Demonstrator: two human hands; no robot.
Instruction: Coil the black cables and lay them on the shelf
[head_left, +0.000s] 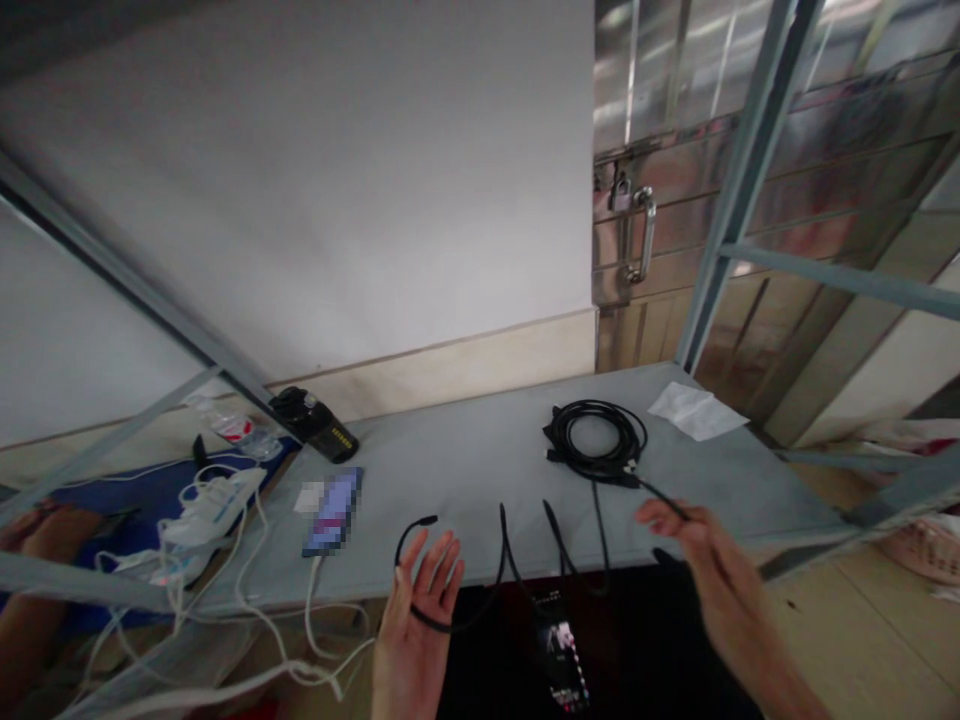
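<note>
A thin black cable (450, 628) hangs in loose bends between my hands over the shelf's front edge. My left hand (424, 620) is palm up with its fingers half curled; the cable runs across the palm and past the thumb, which holds it. One cable end (427, 520) sticks up above those fingers. Between thumb and fingers, my right hand (709, 560) pinches another black cable piece with a bright metal tip (632, 467), which points at a coiled black cable (592, 402) on the grey shelf (442, 470). Whether both pieces are one cable I cannot tell.
A blurred phone (335, 510) with a white cord and a black device (315, 425) are at left. Beyond lie a white power strip (217, 510), a bottle (240, 432) and another person's arm (52, 540). White paper (697, 410) rests at right; a lit phone screen (562, 660) is below.
</note>
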